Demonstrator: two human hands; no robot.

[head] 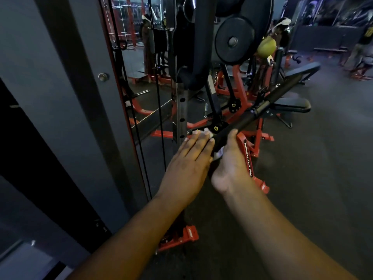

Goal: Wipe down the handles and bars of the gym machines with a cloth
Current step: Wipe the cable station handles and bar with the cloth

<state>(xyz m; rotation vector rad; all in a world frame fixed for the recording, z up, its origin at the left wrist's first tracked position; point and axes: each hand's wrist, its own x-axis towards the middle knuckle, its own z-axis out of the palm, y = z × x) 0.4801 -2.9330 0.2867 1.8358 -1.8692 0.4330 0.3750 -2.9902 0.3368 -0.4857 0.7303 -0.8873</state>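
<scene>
Around bar [248,120], right hand [232,166], cloth [219,154].

Gym: weight plates [234,40], benches [290,105].

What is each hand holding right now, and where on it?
The right hand grips the black bar around its near end. The left hand lies flat with straight fingers over a white cloth at that same end.

My one head-worn camera looks forward and down, close over both forearms, facing a black bar [268,110] and red machine frames [238,81].
</scene>
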